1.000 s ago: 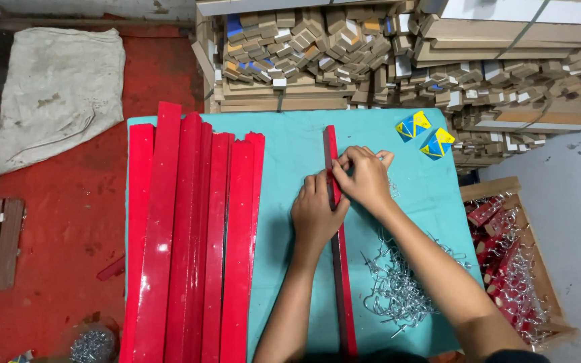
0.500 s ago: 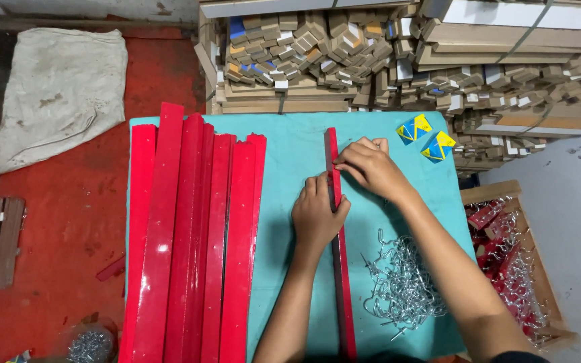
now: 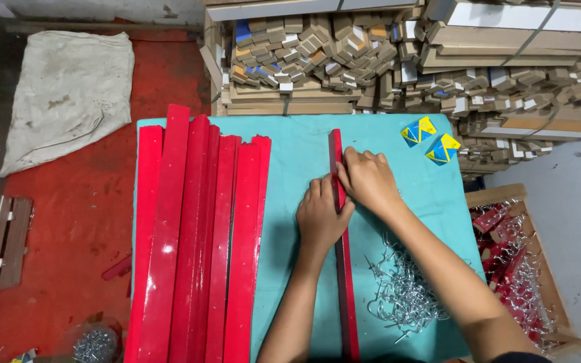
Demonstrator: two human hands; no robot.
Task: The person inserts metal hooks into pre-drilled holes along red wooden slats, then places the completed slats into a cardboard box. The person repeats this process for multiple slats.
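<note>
- The single red strip (image 3: 341, 269) lies lengthwise down the middle of the teal table (image 3: 297, 144), running from near the far edge toward me, apart from the stack of red strips (image 3: 196, 242) on the left side.
- Both my hands sit on the strip's upper half, with the strip passing under and between them.
- My left hand (image 3: 321, 215) lies palm down over the strip, fingers together and flat, pressing on it from the left; the fingertips point away from me.
- My right hand (image 3: 369, 180) is just beyond the left, fingers curled close together with the tips down on the strip's right edge. I cannot tell whether they pinch anything small against it.
- The two hands touch or nearly touch at the strip.
- My left forearm comes straight up from the near edge; my right forearm crosses in diagonally from the lower right, passing over a pile of silver metal hooks (image 3: 405, 296) on the table.
</note>
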